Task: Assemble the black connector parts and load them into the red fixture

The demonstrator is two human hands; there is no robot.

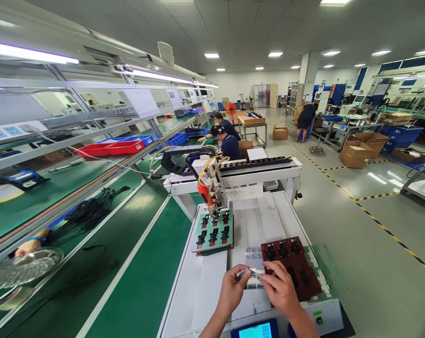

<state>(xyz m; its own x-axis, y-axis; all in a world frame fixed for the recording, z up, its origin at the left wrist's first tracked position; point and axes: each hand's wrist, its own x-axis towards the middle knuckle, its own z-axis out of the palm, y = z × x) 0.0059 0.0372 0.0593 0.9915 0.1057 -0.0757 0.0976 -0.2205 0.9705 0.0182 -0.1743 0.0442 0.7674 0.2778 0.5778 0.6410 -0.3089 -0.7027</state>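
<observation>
My left hand (pixel 232 288) and my right hand (pixel 280 287) meet over the white machine bed (pixel 258 220), both pinched on a small silvery-white part (pixel 251 277). Just right of my hands lies a dark red fixture tray (pixel 297 265) with several black parts in its pockets. A few more small silvery parts (pixel 253 252) lie on the bed beyond my fingers. Further back a green fixture tray (pixel 214 231) with several black parts sits under the machine's screwdriving head (pixel 212 190).
A green conveyor belt (pixel 138 263) runs along the left, with shelves, red and blue bins (pixel 110 146) and black cables. Seated workers (pixel 228 141) sit further down the line. Another person's hand (pixel 31 244) shows at far left. Cardboard boxes (pixel 356 152) stand on the floor right.
</observation>
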